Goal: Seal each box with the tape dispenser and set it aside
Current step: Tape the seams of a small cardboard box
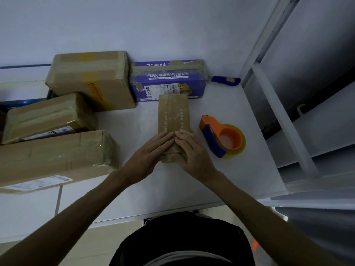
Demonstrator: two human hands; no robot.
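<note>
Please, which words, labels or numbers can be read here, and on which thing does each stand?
"用满分标准守护儿童安全": white print on the purple box.
Bigger characters above it: cut off, unreadable.
Pale print on the narrow brown box: blurred.
Label on the long carton: too small.
Yellow print on the big carton: blurred.

Four brown boxes: three between nine and eleven o'clock, one at centre. One purple box at twelve. One tape dispenser at three. One blue cutter at one.
</note>
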